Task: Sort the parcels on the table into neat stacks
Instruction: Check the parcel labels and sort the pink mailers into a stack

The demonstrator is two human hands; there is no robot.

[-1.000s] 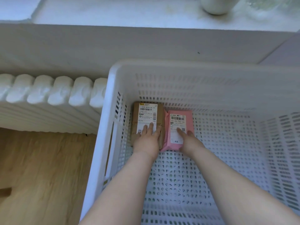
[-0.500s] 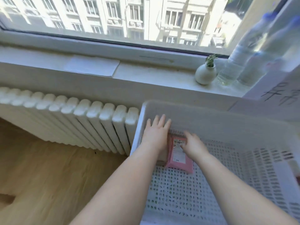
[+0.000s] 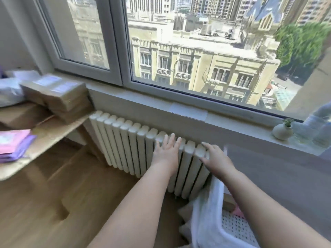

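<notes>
The brown parcels (image 3: 59, 97) are stacked at the far corner of the tabletop (image 3: 53, 129) on the left, pretty blurry, with white labels on top. A pile of flat pink and purple mailers (image 3: 14, 145) lies nearer on the same tabletop, at the picture's left edge. A sliver of another pink parcel (image 3: 239, 211) peeks out inside the white basket (image 3: 207, 215) at the bottom right, mostly hidden by the right forearm.

The hands hold nothing. The left hand (image 3: 165, 153) is up in the air with fingers straight and spread, palm down, in front of the radiator (image 3: 125, 145). The right hand (image 3: 215, 158) is just beside it, fingers loosely extended, above the basket's rim.

Above the radiator runs the windowsill (image 3: 241, 126) with a sheet of paper (image 3: 188, 110) and a small round vase (image 3: 282, 131) holding a green sprig. Wooden floor (image 3: 44, 203) below.
</notes>
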